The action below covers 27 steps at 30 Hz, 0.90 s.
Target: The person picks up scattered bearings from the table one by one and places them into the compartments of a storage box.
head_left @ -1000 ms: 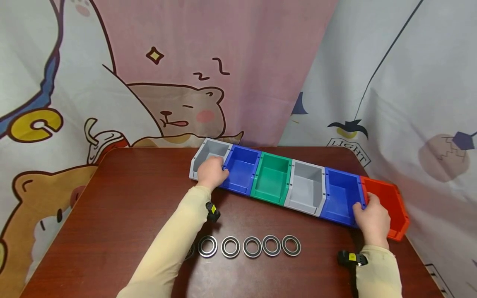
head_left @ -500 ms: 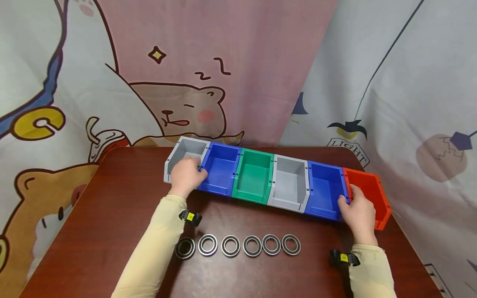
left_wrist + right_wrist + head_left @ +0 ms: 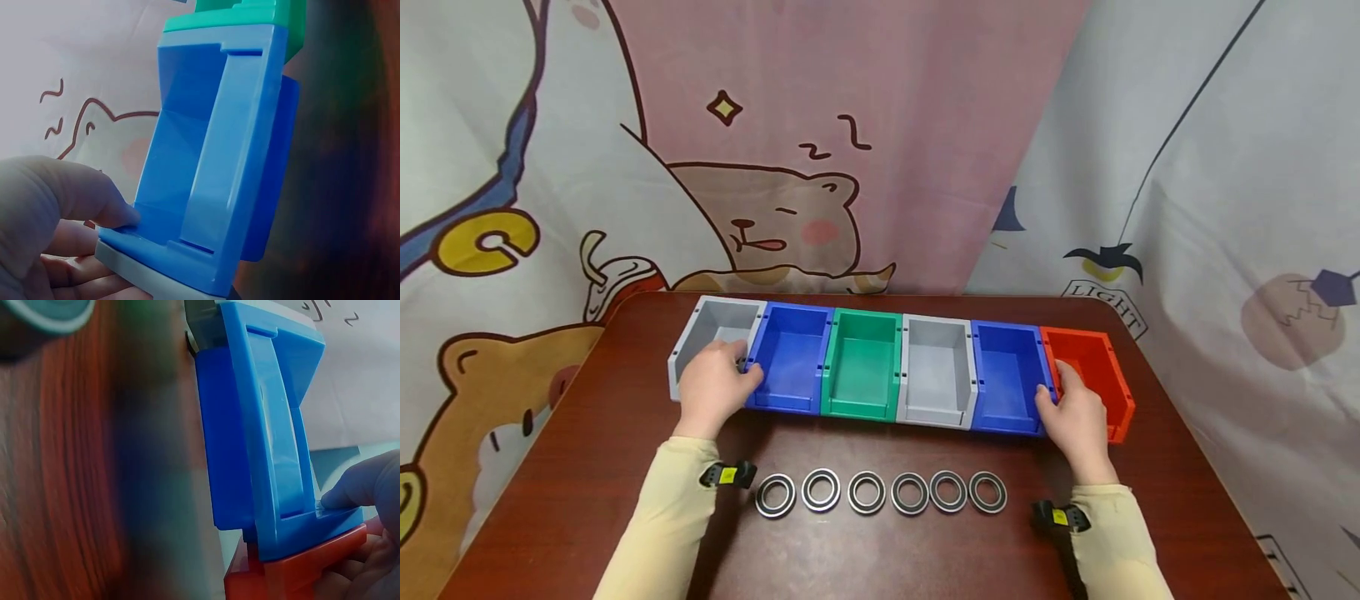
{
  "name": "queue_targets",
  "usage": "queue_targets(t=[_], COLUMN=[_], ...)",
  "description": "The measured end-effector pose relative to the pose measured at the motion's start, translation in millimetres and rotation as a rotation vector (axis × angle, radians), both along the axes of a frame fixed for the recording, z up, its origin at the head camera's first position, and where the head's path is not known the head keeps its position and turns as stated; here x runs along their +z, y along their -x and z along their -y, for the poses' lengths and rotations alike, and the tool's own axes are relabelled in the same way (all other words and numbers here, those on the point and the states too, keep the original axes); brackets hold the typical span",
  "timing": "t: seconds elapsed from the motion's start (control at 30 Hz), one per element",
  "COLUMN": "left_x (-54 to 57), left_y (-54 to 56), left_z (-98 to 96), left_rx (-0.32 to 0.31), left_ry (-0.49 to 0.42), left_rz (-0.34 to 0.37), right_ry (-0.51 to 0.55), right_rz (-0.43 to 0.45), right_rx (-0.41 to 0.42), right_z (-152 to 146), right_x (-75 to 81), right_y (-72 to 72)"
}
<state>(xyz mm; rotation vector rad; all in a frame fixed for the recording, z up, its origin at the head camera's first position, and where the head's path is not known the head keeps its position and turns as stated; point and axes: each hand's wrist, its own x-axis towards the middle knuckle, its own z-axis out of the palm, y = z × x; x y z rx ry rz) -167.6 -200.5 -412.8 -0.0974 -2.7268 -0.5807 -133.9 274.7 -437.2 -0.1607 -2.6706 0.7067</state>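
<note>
A row of joined plastic storage bins lies across the back of the table. From left to right come a grey bin (image 3: pixel 688 350), a blue bin (image 3: pixel 790 358), a green bin (image 3: pixel 862 367), a second grey bin (image 3: pixel 936 367), a second blue bin (image 3: pixel 1006 375) and a red bin (image 3: pixel 1108 367). My left hand (image 3: pixel 713 387) pinches the shared wall of the left grey and blue bins, thumb on the blue side. With thumb on the blue side too, my right hand (image 3: pixel 1078 421) pinches the wall between the right blue bin and the red one.
In front of the bins, several ball bearings (image 3: pixel 867 509) lie flat in a row on the brown table (image 3: pixel 865 562). A printed curtain (image 3: pixel 940 150) hangs right behind the table's back edge.
Both hands have moved left with the bin row, which now lies more level across the table. The leftmost bearing has come out from behind the left arm.
</note>
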Motion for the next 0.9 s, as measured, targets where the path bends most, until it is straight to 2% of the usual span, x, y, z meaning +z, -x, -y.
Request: queue_targets(t=[0.17,0.33,0.57,0.9], left_x=[-2.6,-8.1,-19.4,-23.9], left_y=[-12.5,-19.6,-22.3,-20.9], left_z=[12.6,17.6,19.9,15.2], left_rx=[0.018,0.017,0.03,0.031], left_ry=[0.005,-0.003,-0.011,0.001], left_rz=[0.026,0.061,0.102,0.121], right_ry=[0.011,0.019,0.029,0.035], right_rz=[0.042,0.083,0.12,0.143], right_rx=[0.05,0.061,0.078,0.067], right_z=[10.6,15.4,16.7,12.0], right_x=[-4.8,-8.6,-12.6,-17.6], right_y=[1.7,1.0,0.5,0.8])
